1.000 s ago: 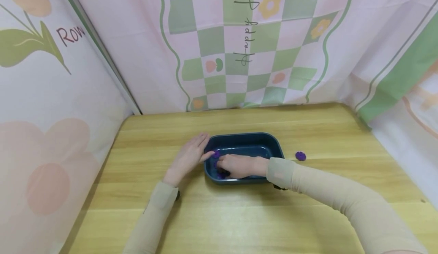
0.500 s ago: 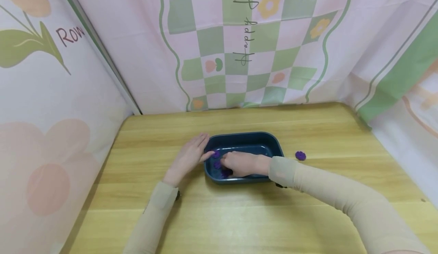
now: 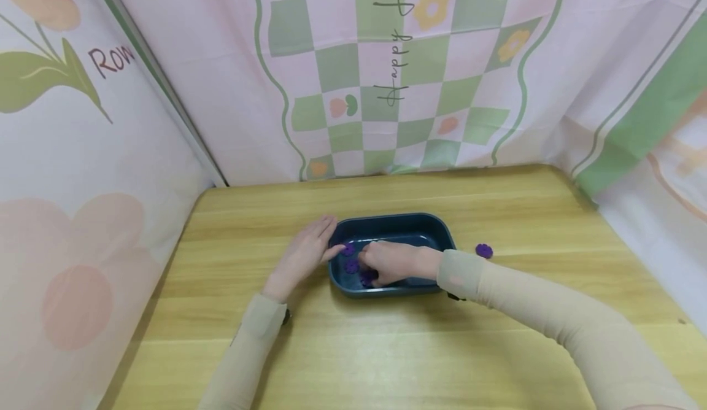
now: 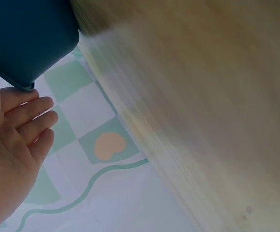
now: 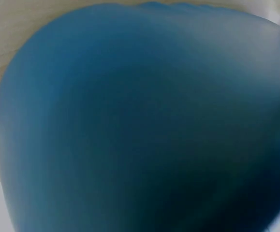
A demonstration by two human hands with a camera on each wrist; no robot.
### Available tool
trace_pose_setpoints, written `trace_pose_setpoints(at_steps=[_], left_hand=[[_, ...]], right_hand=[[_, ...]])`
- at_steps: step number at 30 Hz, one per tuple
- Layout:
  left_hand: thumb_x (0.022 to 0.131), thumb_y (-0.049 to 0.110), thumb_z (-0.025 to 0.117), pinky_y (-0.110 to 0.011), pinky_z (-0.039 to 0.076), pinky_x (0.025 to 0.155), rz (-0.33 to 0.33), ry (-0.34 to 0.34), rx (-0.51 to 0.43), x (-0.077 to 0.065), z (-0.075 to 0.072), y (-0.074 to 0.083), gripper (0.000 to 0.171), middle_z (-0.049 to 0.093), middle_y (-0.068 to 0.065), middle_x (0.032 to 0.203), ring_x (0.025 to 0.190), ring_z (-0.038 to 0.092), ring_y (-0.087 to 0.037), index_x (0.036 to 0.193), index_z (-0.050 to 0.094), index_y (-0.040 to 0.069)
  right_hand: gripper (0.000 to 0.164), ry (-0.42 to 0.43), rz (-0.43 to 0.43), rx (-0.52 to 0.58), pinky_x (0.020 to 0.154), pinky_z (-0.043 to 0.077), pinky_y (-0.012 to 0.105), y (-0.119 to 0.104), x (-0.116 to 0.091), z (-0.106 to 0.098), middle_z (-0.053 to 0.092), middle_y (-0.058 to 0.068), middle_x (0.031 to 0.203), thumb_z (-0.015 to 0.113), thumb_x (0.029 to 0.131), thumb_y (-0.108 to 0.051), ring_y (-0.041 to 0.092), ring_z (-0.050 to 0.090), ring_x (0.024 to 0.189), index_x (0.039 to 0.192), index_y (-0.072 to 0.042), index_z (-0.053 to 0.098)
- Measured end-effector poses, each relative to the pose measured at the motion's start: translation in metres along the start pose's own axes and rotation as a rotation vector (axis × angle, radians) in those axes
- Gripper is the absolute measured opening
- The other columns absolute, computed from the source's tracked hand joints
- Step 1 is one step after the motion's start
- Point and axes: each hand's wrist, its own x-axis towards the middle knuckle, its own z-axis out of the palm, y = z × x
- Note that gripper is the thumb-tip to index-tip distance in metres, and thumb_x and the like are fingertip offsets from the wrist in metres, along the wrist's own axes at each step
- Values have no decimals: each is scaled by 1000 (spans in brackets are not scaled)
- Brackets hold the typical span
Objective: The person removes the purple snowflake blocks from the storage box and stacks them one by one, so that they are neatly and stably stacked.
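My left hand [image 3: 305, 247] rests at the left end of a dark blue rectangular bin [image 3: 397, 218], fingers straight along the rim and thumb reaching over it. In the left wrist view its fingertips touch the rim of the bin [image 4: 28, 43]. My right hand [image 3: 391, 261] is down inside the bin with curled fingers, pinching a small purple flower-shaped piece [image 3: 366, 278] near the front wall, partly hidden by the fingers. Two similar purple flower pieces lie on the bin's floor, a back one [image 3: 348, 250] by the left thumb and a middle one [image 3: 351, 266].
Another purple flower piece [image 3: 484, 251] lies on the wooden table [image 3: 353, 348] to the right of the bin. A patterned curtain [image 3: 381, 91] hangs behind the table and along both sides. The blurred bin wall [image 5: 130, 106] fills most of the right wrist view.
My right hand has moved a little to the right inside the bin, and the front purple flower piece has shifted right with it, showing more of the middle one. My left hand has stayed put.
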Motion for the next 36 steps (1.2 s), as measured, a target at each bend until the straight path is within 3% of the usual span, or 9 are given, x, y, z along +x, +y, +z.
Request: trace_pose_setpoints(at_steps=[20,27,36], left_hand=[[94,41,65,-43,50,110,15,21,18,-1,2,0,63,56,-21,142,131,57,-34,137,55,-4],[95,42,64,-41,50,110,7,15,30,-1,-1,2,63,56,-20,142,132,57,-32,139,54,-2],[94,39,67,-44,49,111,-3,8,9,0,-2,3,64,56,-21,142,133,55,-34,138,54,-4]], right_hand=[[21,-15,42,56,66,55,13,7,-8,-4,70,1,88,80,83,-22,3,57,68,96,-8,69],[21,9,33,92,68,57,15,8,-13,-9,71,3,90,79,83,-18,3,60,70,96,-7,68],[18,40,68,125,59,50,12,12,-21,-16,67,1,85,79,80,-18,2,55,66,89,-8,66]])
